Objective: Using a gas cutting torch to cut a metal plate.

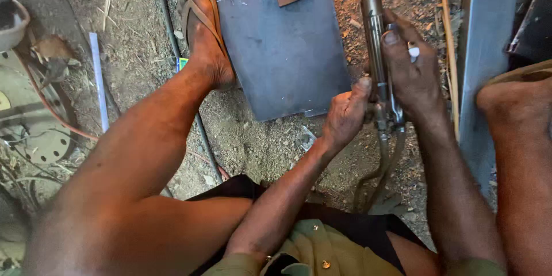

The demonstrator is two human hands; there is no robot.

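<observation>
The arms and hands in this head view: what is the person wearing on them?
Both forearms are bare. The left hand and right hand wear no gloves, rings or watch that show. Olive-khaki shirt cuffs sit near the elbows, and the shirt front has small metal buttons.

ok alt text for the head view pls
Seen from above, a seated person holds a metal torch with hoses: right hand wrapped round its body, left hand at its base. A sandalled foot rests by a grey steel sheet on dirt ground.
</observation>
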